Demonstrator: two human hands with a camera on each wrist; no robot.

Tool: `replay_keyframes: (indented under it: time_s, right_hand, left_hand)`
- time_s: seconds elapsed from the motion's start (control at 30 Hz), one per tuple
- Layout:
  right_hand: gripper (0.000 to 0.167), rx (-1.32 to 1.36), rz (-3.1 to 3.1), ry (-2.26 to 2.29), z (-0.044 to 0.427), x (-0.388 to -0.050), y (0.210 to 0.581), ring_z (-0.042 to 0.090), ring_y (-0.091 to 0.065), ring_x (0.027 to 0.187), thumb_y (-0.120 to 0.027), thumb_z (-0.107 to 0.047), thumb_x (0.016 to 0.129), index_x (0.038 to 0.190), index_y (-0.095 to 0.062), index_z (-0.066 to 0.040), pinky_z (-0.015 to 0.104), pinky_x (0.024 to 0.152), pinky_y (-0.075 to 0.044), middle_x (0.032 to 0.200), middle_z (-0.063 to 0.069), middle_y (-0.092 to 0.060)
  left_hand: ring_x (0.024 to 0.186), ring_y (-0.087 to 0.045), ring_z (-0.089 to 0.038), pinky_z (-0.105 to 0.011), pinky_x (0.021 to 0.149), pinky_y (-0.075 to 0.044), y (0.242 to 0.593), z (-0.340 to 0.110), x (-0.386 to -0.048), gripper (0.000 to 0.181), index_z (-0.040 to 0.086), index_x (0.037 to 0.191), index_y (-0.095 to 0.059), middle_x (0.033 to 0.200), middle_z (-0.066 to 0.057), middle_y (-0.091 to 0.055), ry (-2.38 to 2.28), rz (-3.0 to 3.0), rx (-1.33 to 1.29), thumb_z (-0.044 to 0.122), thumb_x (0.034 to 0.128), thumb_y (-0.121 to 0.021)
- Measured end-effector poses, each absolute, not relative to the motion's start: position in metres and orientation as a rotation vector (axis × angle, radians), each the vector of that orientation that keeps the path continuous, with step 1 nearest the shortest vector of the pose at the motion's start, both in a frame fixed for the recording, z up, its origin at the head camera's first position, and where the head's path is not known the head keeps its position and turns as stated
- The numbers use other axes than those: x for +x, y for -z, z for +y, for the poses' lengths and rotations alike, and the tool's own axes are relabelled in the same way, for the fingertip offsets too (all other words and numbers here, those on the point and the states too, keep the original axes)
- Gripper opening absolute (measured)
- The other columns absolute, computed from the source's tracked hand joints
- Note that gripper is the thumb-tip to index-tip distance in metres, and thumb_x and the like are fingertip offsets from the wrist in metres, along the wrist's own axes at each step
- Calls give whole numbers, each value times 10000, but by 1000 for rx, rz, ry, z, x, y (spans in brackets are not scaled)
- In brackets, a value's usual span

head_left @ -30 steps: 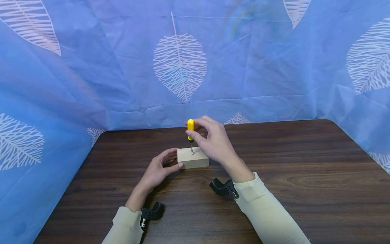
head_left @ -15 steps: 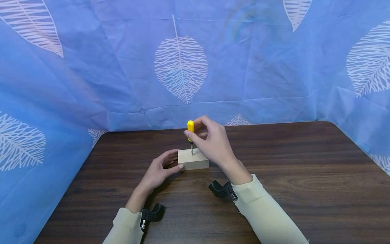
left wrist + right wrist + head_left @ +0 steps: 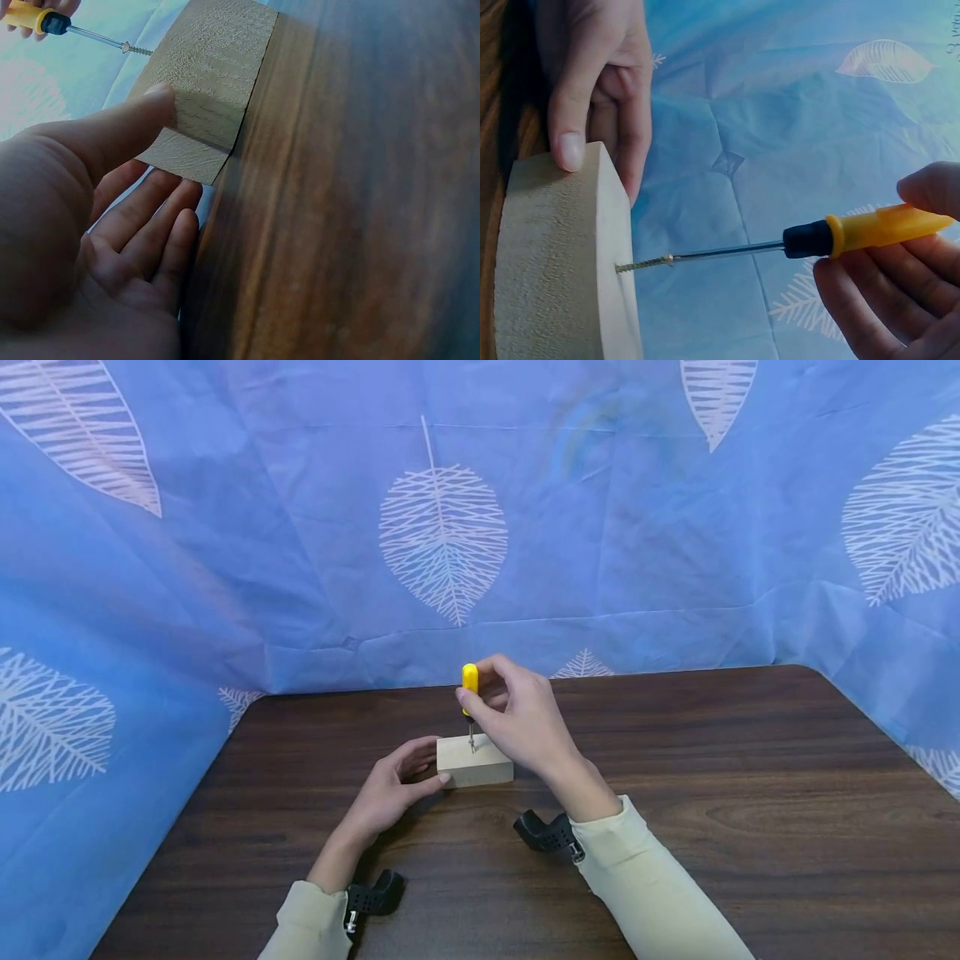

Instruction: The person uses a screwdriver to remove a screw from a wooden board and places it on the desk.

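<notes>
A pale wooden block (image 3: 476, 770) lies on the dark table. My left hand (image 3: 390, 789) grips its left end, thumb on the near face and fingers behind, as the left wrist view (image 3: 112, 195) also shows. My right hand (image 3: 528, 714) holds a yellow screwdriver (image 3: 470, 678) by its handle between thumb and fingers, upright above the block. In the right wrist view the screwdriver's shaft (image 3: 731, 251) meets the head of a screw (image 3: 645, 264), whose tip is in the block's top face. Much of the screw's thread shows above the wood.
The dark wooden table (image 3: 675, 760) extends around both hands. Behind it and at its sides hangs a blue cloth (image 3: 322, 527) with white leaf prints. Black wrist mounts (image 3: 375, 893) sit at both sleeves.
The whole scene sits slightly lower in the head view. Both hands keep their places on the block and screwdriver; the right fingers have shifted a little around the handle.
</notes>
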State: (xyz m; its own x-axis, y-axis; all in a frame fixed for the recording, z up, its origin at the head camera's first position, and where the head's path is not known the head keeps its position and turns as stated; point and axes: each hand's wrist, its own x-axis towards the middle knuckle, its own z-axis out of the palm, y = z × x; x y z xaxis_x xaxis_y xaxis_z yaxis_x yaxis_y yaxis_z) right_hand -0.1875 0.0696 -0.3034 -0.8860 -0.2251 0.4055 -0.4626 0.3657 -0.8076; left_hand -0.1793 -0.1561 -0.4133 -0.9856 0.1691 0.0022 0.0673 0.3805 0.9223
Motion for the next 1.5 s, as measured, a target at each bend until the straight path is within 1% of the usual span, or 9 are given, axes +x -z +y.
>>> replay_keyframes:
  time_s: [0.13, 0.37, 0.77, 1.0, 1.13, 1.27, 1.33, 1.5]
  right_hand:
    - [250, 582, -2398, -1530, 70, -186, 305, 175, -804, 889, -784, -267, 1012, 1203, -724, -117, 340, 759, -675, 1103, 34, -765]
    - [237, 573, -2395, -1535, 72, -184, 306, 273, -821, 865, -790, -241, 1009, 1200, -735, -112, 325, 713, -670, 1088, 56, -771]
    - [229, 610, -2427, -1508, 72, -183, 306, 228, -820, 880, -745, -196, 1041, 1244, -727, -91, 322, 732, -665, 1094, 76, -763]
    - [233, 616, -2432, -1499, 72, -183, 306, 207, -811, 878, -725, -206, 1051, 1257, -732, -98, 311, 752, -666, 1093, 72, -764]
    - [217, 596, -2418, -1505, 73, -184, 305, 238, -806, 867, -727, -230, 1044, 1228, -741, -115, 327, 743, -660, 1063, 52, -771]
    - [231, 608, -2396, -1514, 71, -186, 304, 285, -810, 867, -745, -258, 1039, 1208, -741, -102, 325, 713, -655, 1065, 58, -779]
    - [240, 614, -2393, -1503, 70, -186, 304, 280, -811, 859, -757, -255, 1033, 1202, -742, -85, 312, 705, -656, 1067, 68, -781]
    - [219, 632, -2411, -1466, 68, -186, 304, 206, -805, 849, -739, -223, 1047, 1217, -740, -85, 304, 706, -651, 1089, 76, -777]
  left_hand:
    - [1454, -583, -322, -550, 1253, -447, 415, -156, -177, 577, 191, 1519, -605, 1541, -77, -636, -1696, 2524, 217, 210, 983, -817]
    - [1469, -569, -330, -547, 1260, -440, 416, -155, -176, 607, 171, 1551, -575, 1568, -78, -612, -1695, 2500, 234, 205, 991, -807]
    - [1452, -581, -324, -548, 1248, -451, 418, -153, -175, 591, 171, 1535, -592, 1539, -85, -637, -1704, 2505, 236, 213, 988, -811]
    - [1460, -573, -327, -545, 1250, -450, 418, -154, -176, 593, 166, 1546, -577, 1550, -92, -625, -1698, 2496, 255, 201, 998, -799]
    - [1462, -574, -326, -544, 1251, -451, 416, -154, -178, 606, 161, 1553, -570, 1551, -92, -624, -1696, 2500, 256, 204, 995, -803]
    - [1457, -576, -325, -547, 1251, -449, 413, -155, -180, 600, 161, 1547, -575, 1546, -94, -629, -1698, 2508, 252, 196, 993, -804]
    - [1460, -574, -325, -543, 1254, -447, 412, -155, -179, 600, 161, 1547, -575, 1551, -96, -625, -1697, 2505, 250, 195, 993, -804]
    - [1465, -571, -329, -538, 1258, -445, 412, -157, -177, 601, 158, 1548, -573, 1557, -101, -617, -1703, 2501, 237, 190, 993, -803]
